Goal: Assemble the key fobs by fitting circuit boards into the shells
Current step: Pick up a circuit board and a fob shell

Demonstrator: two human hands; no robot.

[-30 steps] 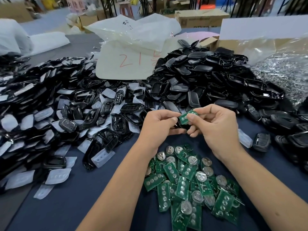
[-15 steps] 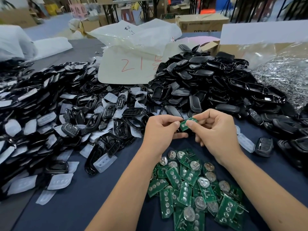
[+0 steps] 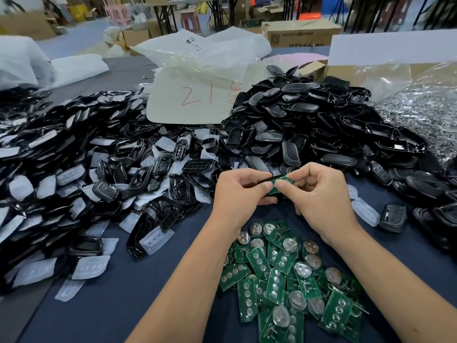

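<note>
Above the dark blue table, my left hand [image 3: 238, 190] grips a black key fob shell [image 3: 264, 180], mostly hidden by its fingers. A green circuit board [image 3: 280, 183] lies on that shell. My right hand [image 3: 319, 194] pinches the board's right end, and both thumbs meet on the board's near edge. Below my hands lies a pile of green circuit boards [image 3: 284, 276] with round silver battery clips, several overlapping.
A heap of black shell halves [image 3: 309, 127] rises behind my hands. Black frames mixed with translucent rubber button pads [image 3: 74, 174] spread across the left. A finished-looking fob [image 3: 393, 217] lies at the right. A bag of shiny metal parts [image 3: 425, 117], plastic bags and cartons stand further back.
The board has come down flatter onto the shell between my hands. Both thumbs have closed together on its near edge. My view has shifted slightly.
</note>
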